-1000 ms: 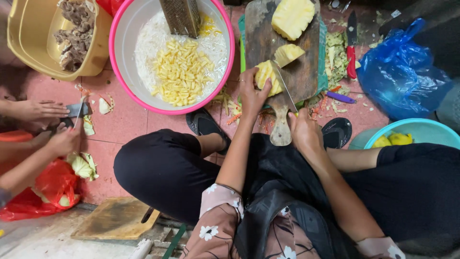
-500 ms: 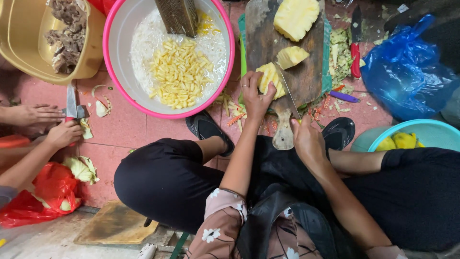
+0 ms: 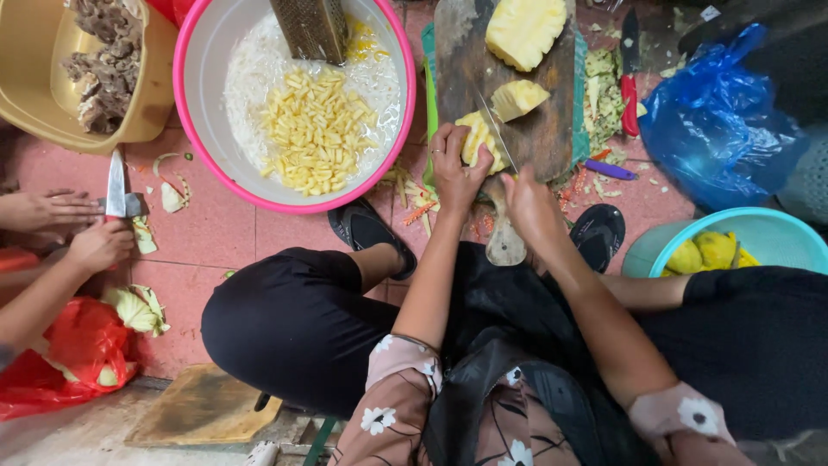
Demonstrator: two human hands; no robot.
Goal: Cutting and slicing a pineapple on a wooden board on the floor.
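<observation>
A wide pink-rimmed basin sits on the red tiled floor, holding white shreds, yellow pineapple sticks and a metal grater. To its left stands a tan tub of brown pieces. A crumpled blue plastic bag lies at the right, unlabelled, with a teal bowl of yellow fruit below it; a red plastic bag lies at the lower left. On the dark wooden cutting board a pineapple slice lies under the left hand, whose fingers press down on it. The right hand is closed round the handle of a knife, its blade against the slice. Two larger pineapple chunks lie further up the board. At the far left another person's hands hold a cleaver.
</observation>
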